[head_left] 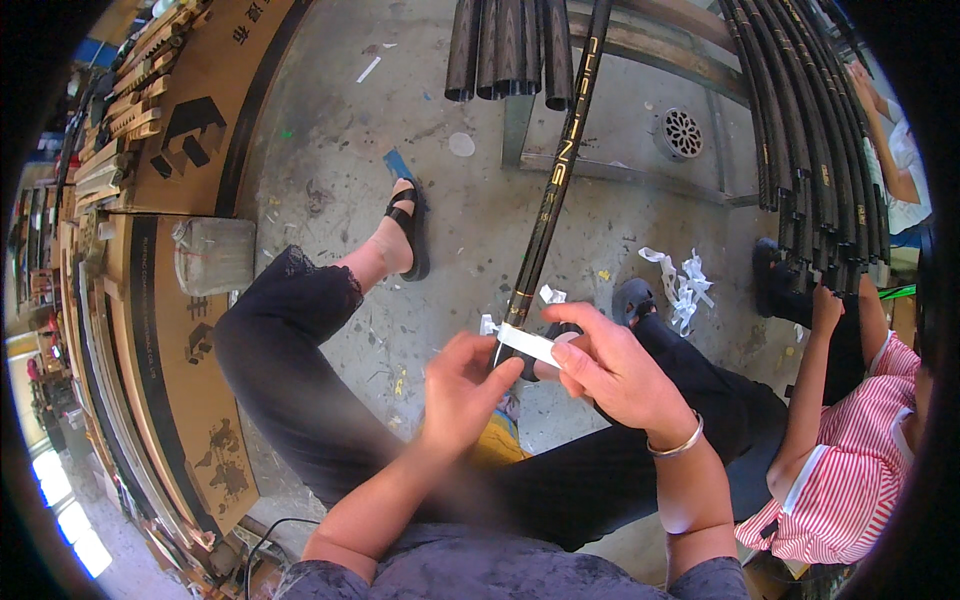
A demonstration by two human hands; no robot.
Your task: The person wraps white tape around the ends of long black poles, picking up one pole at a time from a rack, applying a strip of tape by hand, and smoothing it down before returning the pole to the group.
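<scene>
Dark tubes (510,60), cut off above, stand at twelve o'clock from the hands; a brown cardboard carton (225,60) at ten, curled white scraps (688,300) at two. The left hand (462,390) is clamped on a slim, glossy black pole (550,210), hiding its near end; the right hand (625,370) pinches a flat white strip (525,343) across it.
</scene>
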